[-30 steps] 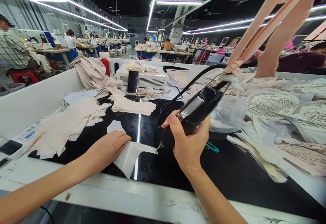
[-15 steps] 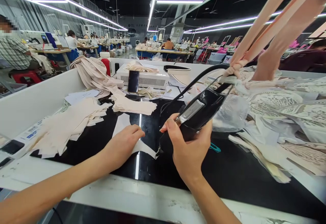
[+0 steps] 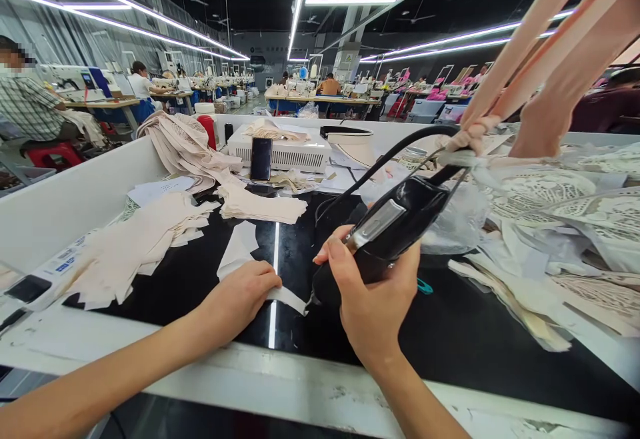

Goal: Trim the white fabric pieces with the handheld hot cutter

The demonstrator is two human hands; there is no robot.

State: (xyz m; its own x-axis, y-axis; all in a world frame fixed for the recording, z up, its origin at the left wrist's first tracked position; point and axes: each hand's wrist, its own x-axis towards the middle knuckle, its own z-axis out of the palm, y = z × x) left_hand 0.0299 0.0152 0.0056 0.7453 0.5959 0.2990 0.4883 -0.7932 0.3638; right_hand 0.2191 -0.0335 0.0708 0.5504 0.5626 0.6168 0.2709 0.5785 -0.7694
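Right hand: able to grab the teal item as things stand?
Probably not: the right hand is wrapped around the black tool. The teal item lies close by, partly hidden behind that hand.

Single head-worn view, facing forward and down (wide-angle), black worktop close below, ceiling lights beyond

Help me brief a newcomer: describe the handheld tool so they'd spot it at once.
Find the black worktop, then the right grip over it. It holds the tool, which slants up towards knotted peach strips. Unlike the pale cloth nearby, the tool is glossy black with a silver panel.
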